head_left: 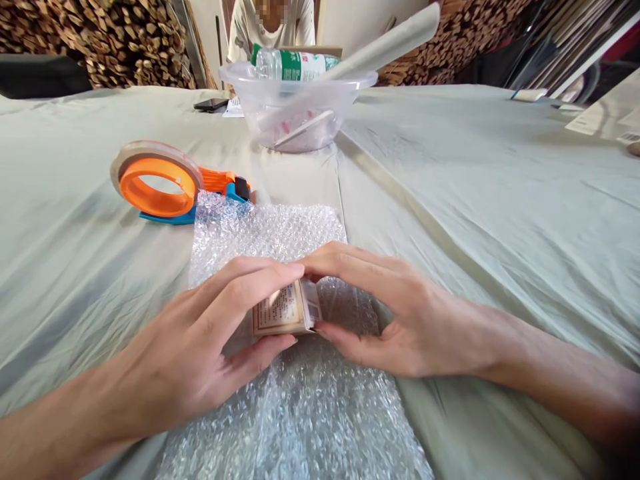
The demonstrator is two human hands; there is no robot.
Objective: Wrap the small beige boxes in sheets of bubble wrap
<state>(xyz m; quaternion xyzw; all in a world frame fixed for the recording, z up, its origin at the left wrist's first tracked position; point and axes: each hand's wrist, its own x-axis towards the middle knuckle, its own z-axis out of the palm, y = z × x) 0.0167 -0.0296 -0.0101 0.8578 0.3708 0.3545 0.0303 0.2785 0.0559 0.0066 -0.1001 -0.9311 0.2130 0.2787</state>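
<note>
A small printed cardboard box (280,311) lies on a sheet of bubble wrap (300,413) spread over the table. My left hand (210,333) grips the box from the left, fingers over its far side and thumb at its near edge. From the right, my right hand (385,307) closes on the same box, with the thumb at its near right corner and the fingers at the far one. The fingers of both hands meet at the far edge and hide part of the box.
An orange and blue tape dispenser (160,187) stands at the left edge of the wrap. Farther back, a clear plastic basin (300,120) holds a bottle (290,65) and a white roll (390,43). Near it lies a phone (211,105). A person (273,33) is across the table.
</note>
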